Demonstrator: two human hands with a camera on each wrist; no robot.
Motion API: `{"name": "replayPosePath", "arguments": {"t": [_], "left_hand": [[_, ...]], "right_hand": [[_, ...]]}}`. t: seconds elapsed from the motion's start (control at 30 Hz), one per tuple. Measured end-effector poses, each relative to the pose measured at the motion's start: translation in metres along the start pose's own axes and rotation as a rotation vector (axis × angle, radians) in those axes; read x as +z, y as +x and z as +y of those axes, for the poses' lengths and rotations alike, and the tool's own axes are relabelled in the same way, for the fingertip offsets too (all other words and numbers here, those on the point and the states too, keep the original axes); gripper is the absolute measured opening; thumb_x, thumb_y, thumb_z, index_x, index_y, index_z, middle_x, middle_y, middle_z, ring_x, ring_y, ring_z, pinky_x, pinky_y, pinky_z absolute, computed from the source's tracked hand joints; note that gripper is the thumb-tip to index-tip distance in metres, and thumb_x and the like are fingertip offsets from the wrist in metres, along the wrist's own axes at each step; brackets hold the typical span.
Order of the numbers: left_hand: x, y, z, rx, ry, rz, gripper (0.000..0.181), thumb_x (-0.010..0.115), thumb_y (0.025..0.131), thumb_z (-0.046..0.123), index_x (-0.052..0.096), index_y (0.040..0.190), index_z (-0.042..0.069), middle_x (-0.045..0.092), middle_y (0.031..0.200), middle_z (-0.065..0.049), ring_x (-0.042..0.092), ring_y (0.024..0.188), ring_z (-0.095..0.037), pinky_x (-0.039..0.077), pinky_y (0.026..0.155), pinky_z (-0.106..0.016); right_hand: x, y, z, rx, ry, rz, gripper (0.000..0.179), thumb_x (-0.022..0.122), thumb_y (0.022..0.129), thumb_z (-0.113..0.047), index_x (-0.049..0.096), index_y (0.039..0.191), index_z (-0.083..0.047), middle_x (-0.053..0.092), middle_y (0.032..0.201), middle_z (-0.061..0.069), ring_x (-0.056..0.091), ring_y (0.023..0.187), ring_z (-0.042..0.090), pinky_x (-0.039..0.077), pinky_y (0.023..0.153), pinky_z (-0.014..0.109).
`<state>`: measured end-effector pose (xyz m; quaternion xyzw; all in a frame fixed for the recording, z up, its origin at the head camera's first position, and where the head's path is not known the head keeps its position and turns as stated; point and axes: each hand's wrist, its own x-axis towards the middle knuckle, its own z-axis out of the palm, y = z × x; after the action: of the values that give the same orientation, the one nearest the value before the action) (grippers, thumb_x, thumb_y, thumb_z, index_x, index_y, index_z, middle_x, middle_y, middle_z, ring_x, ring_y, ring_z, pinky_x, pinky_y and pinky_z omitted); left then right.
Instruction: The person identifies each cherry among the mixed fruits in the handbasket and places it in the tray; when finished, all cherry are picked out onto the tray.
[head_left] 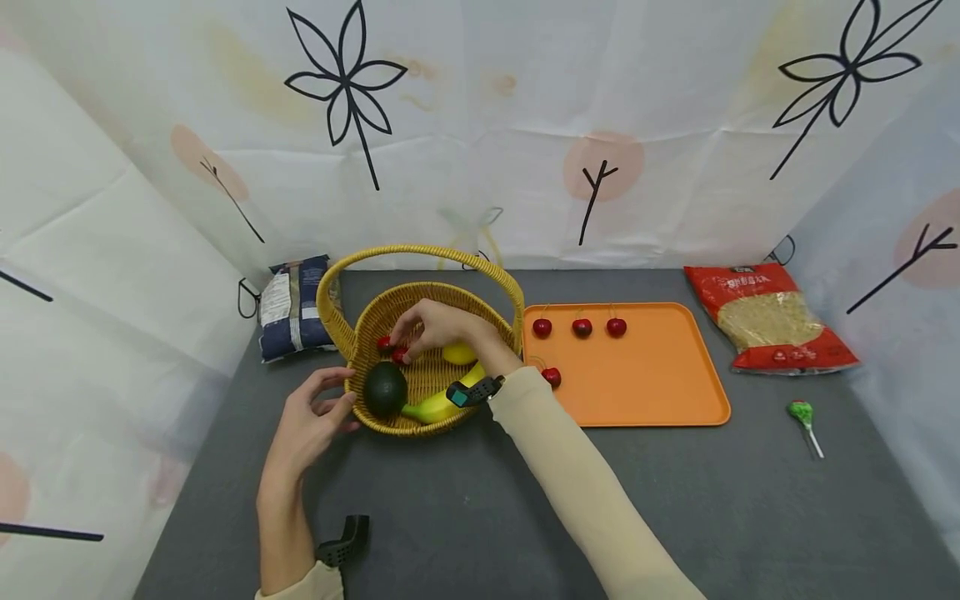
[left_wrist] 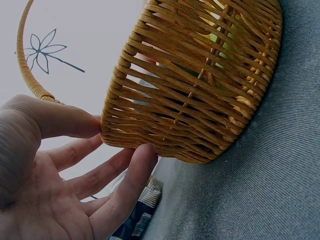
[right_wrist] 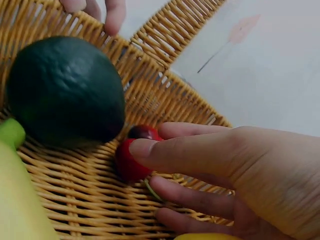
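A yellow wicker basket (head_left: 420,431) with a tall handle stands on the grey table. My left hand (head_left: 311,421) holds its left rim, thumb and fingertips at the edge, as the left wrist view (left_wrist: 75,170) also shows for this hand. Inside the basket my right hand (head_left: 438,327) pinches a red cherry (right_wrist: 131,162) between thumb and fingers. A second cherry (right_wrist: 143,132) lies right behind it, partly hidden. A dark green avocado (head_left: 386,389) sits at the basket's left, a banana (head_left: 438,407) along the front right, and a yellow fruit (head_left: 459,353), partly covered by the right arm, farther back.
An orange tray (head_left: 637,383) at the basket's right bears several cherries (head_left: 582,327). A red bag of grain (head_left: 772,321) lies at the back right, with a green lollipop (head_left: 802,414) in front. A dark blue packet (head_left: 294,308) lies behind the basket's left side.
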<state>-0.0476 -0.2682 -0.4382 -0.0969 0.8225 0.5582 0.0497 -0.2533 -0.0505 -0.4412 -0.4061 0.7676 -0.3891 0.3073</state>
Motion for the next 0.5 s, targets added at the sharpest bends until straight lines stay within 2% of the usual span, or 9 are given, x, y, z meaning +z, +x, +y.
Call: {"name": "replayPosePath", "arguments": {"t": [0.27, 0.5], "left_hand": [[0.0007, 0.0, -0.0005, 0.005, 0.008, 0.004, 0.044, 0.064, 0.109, 0.012, 0.052, 0.151, 0.006, 0.053, 0.155, -0.024, 0.072, 0.093, 0.0, 0.069, 0.079, -0.029], [0.0006, 0.001, 0.001, -0.005, 0.023, 0.005, 0.044, 0.064, 0.109, 0.014, 0.053, 0.152, 0.008, 0.053, 0.155, -0.024, 0.073, 0.095, -0.002, 0.069, 0.081, -0.031]], "right_hand": [[-0.0054, 0.0026, 0.0084, 0.009, 0.017, -0.045, 0.032, 0.084, 0.095, -0.009, 0.079, 0.127, -0.009, 0.078, 0.126, 0.007, 0.072, 0.111, 0.019, 0.06, 0.094, 0.027], [-0.0049, 0.0057, 0.0105, 0.02, 0.022, -0.07, 0.033, 0.086, 0.093, -0.009, 0.079, 0.126, -0.01, 0.079, 0.124, 0.007, 0.075, 0.103, 0.017, 0.062, 0.089, 0.026]]}}
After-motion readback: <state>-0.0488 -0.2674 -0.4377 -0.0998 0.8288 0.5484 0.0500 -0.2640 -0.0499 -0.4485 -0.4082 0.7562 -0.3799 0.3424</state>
